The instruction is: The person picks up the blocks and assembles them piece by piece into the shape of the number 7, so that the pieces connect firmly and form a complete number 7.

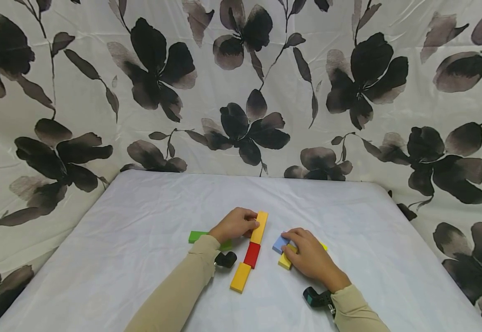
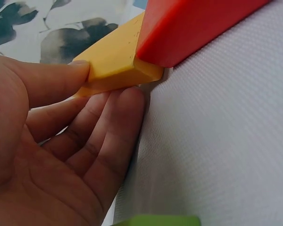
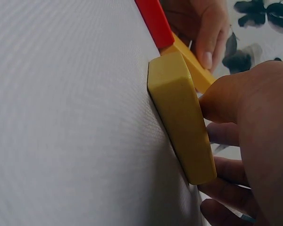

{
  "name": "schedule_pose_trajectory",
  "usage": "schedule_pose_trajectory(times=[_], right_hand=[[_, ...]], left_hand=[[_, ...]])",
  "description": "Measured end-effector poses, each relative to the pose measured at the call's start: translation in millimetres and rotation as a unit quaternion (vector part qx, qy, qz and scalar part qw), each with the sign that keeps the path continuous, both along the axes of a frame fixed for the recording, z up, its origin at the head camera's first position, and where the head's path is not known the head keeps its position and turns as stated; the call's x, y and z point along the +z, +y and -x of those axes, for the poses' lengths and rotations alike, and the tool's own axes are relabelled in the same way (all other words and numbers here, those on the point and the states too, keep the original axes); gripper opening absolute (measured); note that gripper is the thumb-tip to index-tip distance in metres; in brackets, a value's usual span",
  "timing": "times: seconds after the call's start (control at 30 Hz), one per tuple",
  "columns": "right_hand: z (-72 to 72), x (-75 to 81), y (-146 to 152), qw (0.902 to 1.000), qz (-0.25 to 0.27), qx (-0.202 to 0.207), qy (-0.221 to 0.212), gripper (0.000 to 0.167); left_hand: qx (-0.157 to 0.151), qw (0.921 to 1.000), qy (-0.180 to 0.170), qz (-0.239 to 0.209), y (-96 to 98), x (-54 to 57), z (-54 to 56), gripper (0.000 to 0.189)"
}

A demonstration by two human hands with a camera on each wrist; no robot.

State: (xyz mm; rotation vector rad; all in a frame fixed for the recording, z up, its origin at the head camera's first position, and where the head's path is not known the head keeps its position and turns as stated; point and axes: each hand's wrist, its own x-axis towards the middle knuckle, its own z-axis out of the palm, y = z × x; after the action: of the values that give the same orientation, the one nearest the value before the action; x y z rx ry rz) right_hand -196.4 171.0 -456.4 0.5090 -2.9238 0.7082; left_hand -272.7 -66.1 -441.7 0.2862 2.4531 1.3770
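My left hand (image 1: 236, 226) pinches an orange-yellow block (image 1: 259, 233), thumb on one side and fingers on the other in the left wrist view. That block meets a red block (image 1: 252, 255), which in turn touches another orange-yellow block (image 1: 240, 277), making a slanting row. On the other side, my right hand (image 1: 309, 253) has its index fingertip and thumb at a light blue block (image 1: 279, 244). A yellow block (image 1: 284, 262) lies under the thumb, large in the right wrist view, where the blue block is hidden.
Green blocks (image 1: 197, 236) lie under and beside the left wrist, partly covered. A bright yellow piece (image 1: 324, 246) peeks out beyond the right hand. The white-covered table (image 1: 174, 203) ends at a flower-print curtain (image 1: 208, 92). Each wrist bears a black camera mount (image 1: 226, 260).
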Motion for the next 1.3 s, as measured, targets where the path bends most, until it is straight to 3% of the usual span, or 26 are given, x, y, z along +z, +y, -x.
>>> schedule_pose_trajectory(times=[0.3,0.6,0.8,1.3], right_hand=[[0.6,0.2,0,1.0,0.002,0.0,-0.003,0.038],[1.0,-1.0,1,1.0,0.005,0.001,-0.002,0.038],[1.0,-1.2,1,1.0,0.004,0.004,0.008,0.037],[0.3,-0.4,1,0.9999,0.006,0.01,0.012,0.037]], left_hand=[[-0.009,0.9999,-0.003,0.004,3.2,-0.7,2.9,0.041],[-0.004,0.9991,-0.003,0.043,8.8,5.2,-0.2,0.04],[-0.005,0.9981,-0.003,0.061,11.1,5.6,4.2,0.038],[0.008,0.9975,-0.013,0.069,14.9,8.3,6.1,0.038]])
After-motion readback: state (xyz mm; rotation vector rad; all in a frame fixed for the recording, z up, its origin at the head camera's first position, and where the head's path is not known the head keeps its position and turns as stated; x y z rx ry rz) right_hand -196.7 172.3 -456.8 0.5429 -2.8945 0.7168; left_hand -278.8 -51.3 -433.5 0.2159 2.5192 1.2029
